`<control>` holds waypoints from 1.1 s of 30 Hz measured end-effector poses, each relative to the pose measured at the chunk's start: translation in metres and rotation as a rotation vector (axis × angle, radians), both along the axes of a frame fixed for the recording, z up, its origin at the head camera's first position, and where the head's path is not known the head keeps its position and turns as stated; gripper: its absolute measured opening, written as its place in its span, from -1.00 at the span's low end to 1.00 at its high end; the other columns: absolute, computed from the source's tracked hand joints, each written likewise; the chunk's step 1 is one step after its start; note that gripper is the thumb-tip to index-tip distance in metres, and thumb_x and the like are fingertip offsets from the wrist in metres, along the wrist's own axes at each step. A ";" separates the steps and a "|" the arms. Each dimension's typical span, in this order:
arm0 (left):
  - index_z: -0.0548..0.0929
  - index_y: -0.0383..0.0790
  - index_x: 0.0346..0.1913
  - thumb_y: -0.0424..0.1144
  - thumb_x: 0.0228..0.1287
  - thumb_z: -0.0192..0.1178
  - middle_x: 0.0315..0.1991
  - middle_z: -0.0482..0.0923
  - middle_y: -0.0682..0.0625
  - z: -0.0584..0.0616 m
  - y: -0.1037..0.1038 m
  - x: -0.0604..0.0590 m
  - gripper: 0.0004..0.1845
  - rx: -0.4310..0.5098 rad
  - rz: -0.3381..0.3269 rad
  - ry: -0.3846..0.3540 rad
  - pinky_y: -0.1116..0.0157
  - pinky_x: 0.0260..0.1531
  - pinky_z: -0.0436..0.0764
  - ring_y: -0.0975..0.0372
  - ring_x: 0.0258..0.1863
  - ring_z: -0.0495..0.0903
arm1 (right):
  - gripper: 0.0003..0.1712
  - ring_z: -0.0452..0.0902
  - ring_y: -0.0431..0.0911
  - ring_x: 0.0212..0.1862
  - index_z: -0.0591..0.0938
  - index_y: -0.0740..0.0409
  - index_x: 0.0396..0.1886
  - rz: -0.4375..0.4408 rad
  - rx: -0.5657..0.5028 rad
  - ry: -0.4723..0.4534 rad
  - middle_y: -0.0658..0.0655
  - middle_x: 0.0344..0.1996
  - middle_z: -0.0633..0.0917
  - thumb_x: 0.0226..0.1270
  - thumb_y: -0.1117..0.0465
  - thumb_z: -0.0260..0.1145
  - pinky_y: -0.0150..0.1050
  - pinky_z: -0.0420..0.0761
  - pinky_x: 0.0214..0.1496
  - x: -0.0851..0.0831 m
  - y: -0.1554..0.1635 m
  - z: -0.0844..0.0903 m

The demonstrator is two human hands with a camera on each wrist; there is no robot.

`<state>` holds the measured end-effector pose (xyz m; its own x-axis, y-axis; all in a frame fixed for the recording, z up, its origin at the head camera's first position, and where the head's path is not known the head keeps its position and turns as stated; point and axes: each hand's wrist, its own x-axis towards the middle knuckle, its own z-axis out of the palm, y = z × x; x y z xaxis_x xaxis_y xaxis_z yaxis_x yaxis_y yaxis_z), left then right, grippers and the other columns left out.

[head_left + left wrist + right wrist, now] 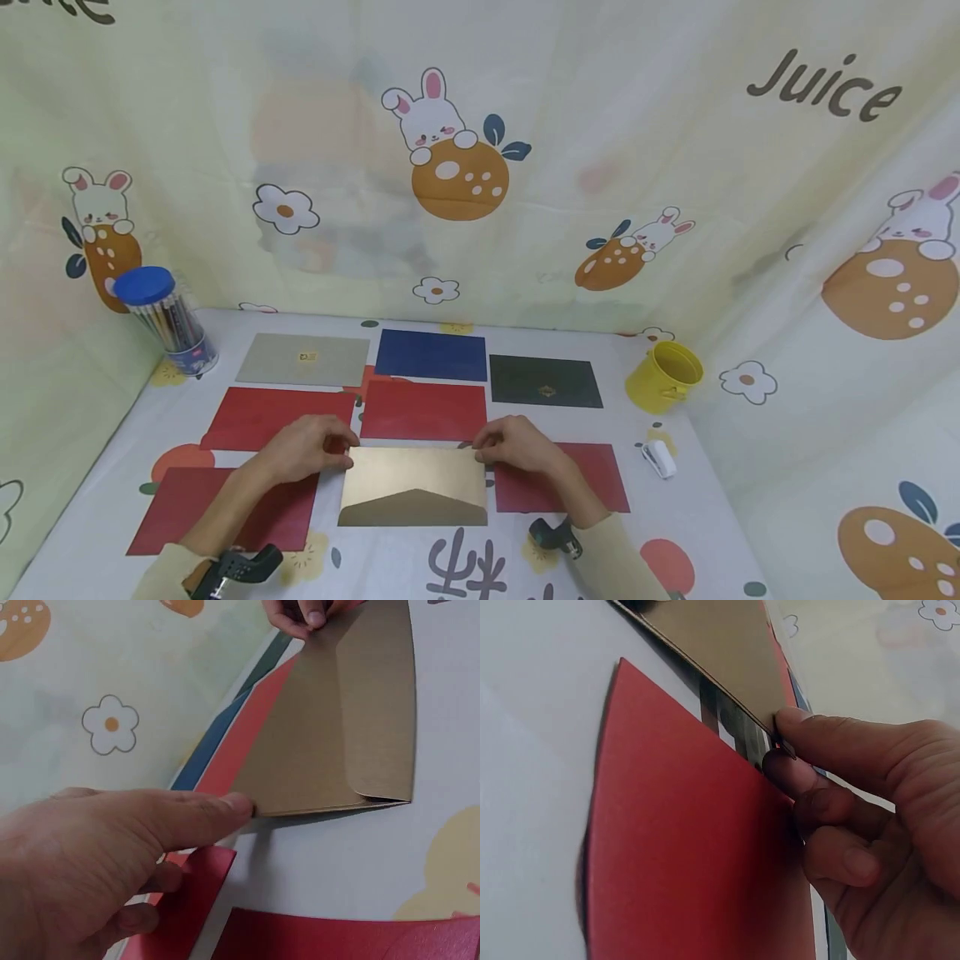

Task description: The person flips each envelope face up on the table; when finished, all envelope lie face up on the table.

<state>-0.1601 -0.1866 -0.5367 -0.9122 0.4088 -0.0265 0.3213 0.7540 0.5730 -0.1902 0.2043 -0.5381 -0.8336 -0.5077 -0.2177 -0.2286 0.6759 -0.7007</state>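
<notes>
A gold envelope [414, 473] with its pointed flap toward the person is held at both far corners. My left hand [311, 448] pinches the far left corner; in the left wrist view the thumb [206, 819] lies at that corner. My right hand [519, 450] grips the far right corner between thumb and forefinger, as the right wrist view shows. A dark red envelope [682, 825] lies beneath the right hand. Under the left forearm is another dark red envelope [176, 504], partly hidden by it.
Behind lie a red envelope [423, 410], another red envelope [258, 412], a grey envelope [270, 358], a blue envelope [431, 356] and a dark green envelope [543, 379]. A blue-lidded pencil jar [176, 321] stands left; a yellow bucket [651, 387] and white stapler [660, 458] are right.
</notes>
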 end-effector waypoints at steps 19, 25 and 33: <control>0.81 0.05 -0.13 -0.13 -0.07 0.61 -0.24 0.65 0.19 0.001 0.009 0.002 -0.64 -0.107 -0.003 0.020 0.30 -0.28 0.61 0.30 -0.26 0.55 | -0.84 0.56 -0.17 -0.23 0.80 -0.04 -0.17 0.001 0.036 0.020 -0.16 -0.29 0.72 0.26 0.22 0.47 -0.29 0.60 -0.17 0.004 -0.007 0.003; 0.82 0.06 -0.13 -0.12 -0.08 0.62 -0.23 0.66 0.20 0.000 0.011 0.001 -0.63 -0.119 0.006 0.054 0.30 -0.27 0.65 0.30 -0.25 0.57 | -0.86 0.55 -0.17 -0.26 0.80 -0.04 -0.19 0.012 0.040 0.048 -0.15 -0.31 0.72 0.27 0.23 0.46 -0.29 0.59 -0.20 0.003 -0.008 0.005; 0.82 0.05 -0.14 -0.10 -0.06 0.61 -0.24 0.66 0.21 -0.002 0.011 0.000 -0.66 -0.128 -0.006 0.070 0.32 -0.28 0.64 0.32 -0.25 0.57 | -0.89 0.54 -0.16 -0.27 0.78 -0.05 -0.23 0.013 0.039 0.041 -0.14 -0.32 0.73 0.28 0.24 0.46 -0.29 0.59 -0.21 0.003 -0.010 0.005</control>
<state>-0.1601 -0.1755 -0.5389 -0.9114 0.4113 -0.0146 0.3617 0.8174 0.4484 -0.1870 0.1941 -0.5335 -0.8355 -0.5105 -0.2034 -0.2656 0.6991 -0.6639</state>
